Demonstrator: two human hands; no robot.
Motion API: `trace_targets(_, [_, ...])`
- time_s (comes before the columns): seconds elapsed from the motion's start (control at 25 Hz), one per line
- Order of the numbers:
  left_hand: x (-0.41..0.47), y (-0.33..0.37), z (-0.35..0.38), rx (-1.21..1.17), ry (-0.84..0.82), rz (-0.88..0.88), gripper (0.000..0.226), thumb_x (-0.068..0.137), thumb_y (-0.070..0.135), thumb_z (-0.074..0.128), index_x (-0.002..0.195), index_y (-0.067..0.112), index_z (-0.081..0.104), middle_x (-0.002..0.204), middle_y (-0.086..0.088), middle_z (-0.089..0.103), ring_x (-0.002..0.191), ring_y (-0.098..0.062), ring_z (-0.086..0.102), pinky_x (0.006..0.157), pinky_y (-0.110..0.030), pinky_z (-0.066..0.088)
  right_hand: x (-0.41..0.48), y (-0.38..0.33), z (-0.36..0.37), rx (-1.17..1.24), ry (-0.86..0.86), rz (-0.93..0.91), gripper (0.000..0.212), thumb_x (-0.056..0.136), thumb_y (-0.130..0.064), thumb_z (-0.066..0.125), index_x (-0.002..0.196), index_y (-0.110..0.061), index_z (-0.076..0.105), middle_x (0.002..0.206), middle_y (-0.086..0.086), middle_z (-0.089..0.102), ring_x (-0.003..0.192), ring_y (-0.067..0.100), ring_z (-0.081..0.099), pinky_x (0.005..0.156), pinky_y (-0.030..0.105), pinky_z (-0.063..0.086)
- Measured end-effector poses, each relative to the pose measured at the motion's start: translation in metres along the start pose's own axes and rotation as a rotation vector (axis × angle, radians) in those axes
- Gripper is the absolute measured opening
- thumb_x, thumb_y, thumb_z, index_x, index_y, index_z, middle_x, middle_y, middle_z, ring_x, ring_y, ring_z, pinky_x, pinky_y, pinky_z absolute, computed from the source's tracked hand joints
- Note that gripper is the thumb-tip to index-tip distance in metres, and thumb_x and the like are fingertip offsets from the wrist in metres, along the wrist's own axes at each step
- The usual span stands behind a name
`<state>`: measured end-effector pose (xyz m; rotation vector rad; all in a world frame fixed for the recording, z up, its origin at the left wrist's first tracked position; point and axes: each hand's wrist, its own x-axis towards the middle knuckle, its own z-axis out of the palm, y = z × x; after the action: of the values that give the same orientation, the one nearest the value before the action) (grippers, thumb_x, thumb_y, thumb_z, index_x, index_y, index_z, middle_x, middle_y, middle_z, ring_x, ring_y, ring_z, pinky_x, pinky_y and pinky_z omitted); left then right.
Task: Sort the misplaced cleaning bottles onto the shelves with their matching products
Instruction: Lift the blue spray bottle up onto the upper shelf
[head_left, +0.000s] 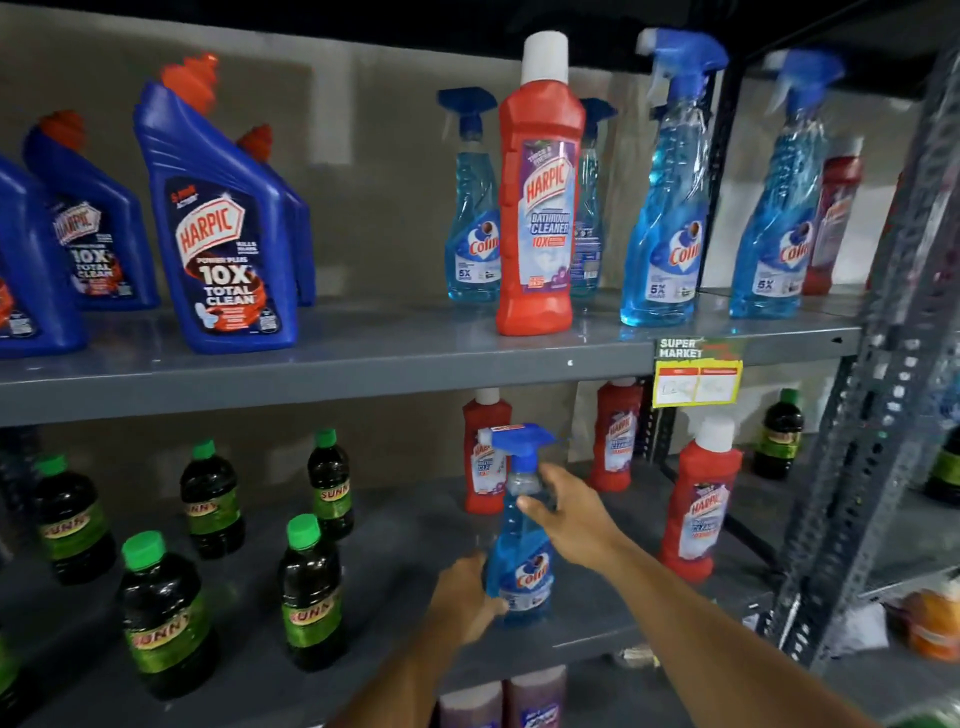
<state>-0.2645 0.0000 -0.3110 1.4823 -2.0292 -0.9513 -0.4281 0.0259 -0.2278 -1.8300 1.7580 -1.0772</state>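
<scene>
A blue Colin spray bottle (521, 551) stands on the lower shelf (405, 525) among red Harpic bathroom cleaner bottles (698, 499). My left hand (465, 597) grips its base from the left. My right hand (569, 512) wraps its neck just under the trigger. On the upper shelf (363, 364) a red Harpic bathroom cleaner bottle (540, 187) stands upright among blue Colin spray bottles (667, 182). Blue Harpic toilet cleaner bottles (223, 208) stand at the upper left.
Dark Sunny bottles with green caps (311, 592) fill the left of the lower shelf. A yellow price tag (696, 374) hangs on the upper shelf edge. A perforated grey upright (857, 441) bounds the right side, with more bottles beyond. Purple bottles (535, 696) sit below.
</scene>
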Motion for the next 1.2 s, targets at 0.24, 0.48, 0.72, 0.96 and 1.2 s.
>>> trace_targets(0.24, [0.005, 0.001, 0.013, 0.017, 0.078, 0.001, 0.049, 0.066, 0.012, 0.073, 0.113, 0.02, 0.063, 0.114, -0.003, 0.072, 0.103, -0.017, 0.066, 0.092, -0.03, 0.053, 0.003, 0.007, 0.0, -0.012, -0.005, -0.074, 0.033, 0.091, -0.025, 0.061, 0.122, -0.018, 0.053, 0.11, -0.003, 0.065, 0.099, 0.01, 0.06, 0.083, 0.023, 0.045])
trace_targets(0.48, [0.0, -0.01, 0.02, -0.042, 0.137, -0.03, 0.041, 0.064, 0.007, 0.073, 0.103, 0.017, 0.064, 0.105, -0.002, 0.074, 0.092, -0.011, 0.07, 0.086, -0.037, 0.058, -0.019, 0.003, -0.007, -0.013, -0.012, -0.108, 0.035, 0.09, -0.026, 0.062, 0.123, -0.024, 0.05, 0.11, -0.004, 0.068, 0.098, 0.011, 0.064, 0.087, 0.032, 0.054])
trace_targets(0.72, [-0.054, 0.011, -0.008, -0.023, 0.004, 0.072, 0.033, 0.06, 0.033, 0.08, 0.083, 0.016, 0.064, 0.089, -0.007, 0.073, 0.083, -0.019, 0.068, 0.084, -0.038, 0.056, -0.067, -0.027, -0.039, -0.079, -0.035, -0.262, 0.032, 0.084, -0.033, 0.068, 0.114, -0.028, 0.058, 0.102, -0.018, 0.066, 0.095, 0.003, 0.063, 0.083, 0.023, 0.051])
trace_targets(0.96, [-0.125, 0.116, -0.124, -0.263, 0.105, 0.3, 0.034, 0.062, -0.005, 0.081, 0.089, 0.012, 0.072, 0.091, 0.0, 0.078, 0.082, -0.013, 0.073, 0.075, -0.023, 0.058, -0.052, -0.161, -0.125, 0.233, 0.119, -0.478, 0.044, 0.077, -0.015, 0.077, 0.106, -0.037, 0.054, 0.096, -0.023, 0.069, 0.091, -0.009, 0.066, 0.084, 0.012, 0.05])
trace_targets(1.2, [-0.124, 0.188, -0.238, -0.33, 0.353, 0.505, 0.035, 0.073, -0.003, 0.073, 0.094, 0.025, 0.067, 0.09, 0.013, 0.077, 0.088, -0.003, 0.071, 0.076, -0.018, 0.058, 0.033, -0.292, -0.17, 0.157, 0.326, -0.799, 0.03, 0.081, -0.029, 0.065, 0.109, -0.017, 0.066, 0.1, -0.005, 0.075, 0.089, 0.01, 0.071, 0.087, 0.04, 0.056])
